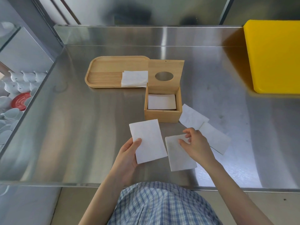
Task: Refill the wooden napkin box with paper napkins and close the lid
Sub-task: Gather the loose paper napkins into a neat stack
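Napkins (148, 141) in hand (128, 157) look unprinted.

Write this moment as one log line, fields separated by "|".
left hand: holds napkin | right hand: on table napkin | napkin box: lid open, partly filled

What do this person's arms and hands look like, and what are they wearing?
Both the left hand and the right hand are bare: no gloves, rings or watch visible. The forearms are uncovered, no sleeves showing. Below them is a blue-and-white checked woven shirt.
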